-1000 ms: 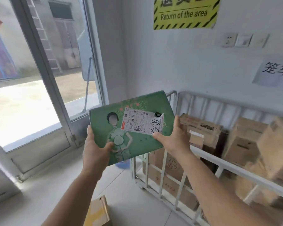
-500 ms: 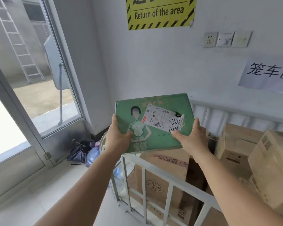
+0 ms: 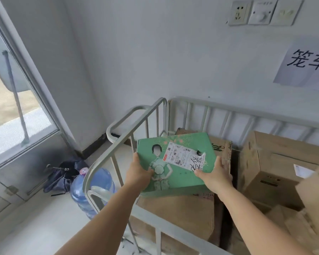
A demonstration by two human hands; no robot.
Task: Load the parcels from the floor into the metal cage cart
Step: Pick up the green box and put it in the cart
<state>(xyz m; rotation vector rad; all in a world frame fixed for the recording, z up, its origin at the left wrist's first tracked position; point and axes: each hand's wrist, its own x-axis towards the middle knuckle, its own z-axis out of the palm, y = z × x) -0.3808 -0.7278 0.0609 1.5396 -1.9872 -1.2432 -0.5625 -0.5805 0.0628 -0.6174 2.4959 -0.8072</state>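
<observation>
A flat green parcel (image 3: 184, 173) with a printed figure and a white shipping label is held inside the grey metal cage cart (image 3: 136, 122), just above a brown carton (image 3: 179, 212). My left hand (image 3: 138, 173) grips its left edge and my right hand (image 3: 214, 175) grips its right edge. Both forearms reach over the cart's front rail. The parcel tilts slightly, and whether its underside touches the carton is hidden.
Several brown cartons (image 3: 276, 168) fill the cart's right side. A blue water bottle (image 3: 92, 188) and a dark umbrella (image 3: 64, 173) lie on the floor left of the cart. A glass door (image 3: 17, 107) stands at left; wall sockets (image 3: 261, 12) are above.
Both hands have carried the green parcel forward over the rail and down into the cart, close to the top of a carton. My view has tilted downward.
</observation>
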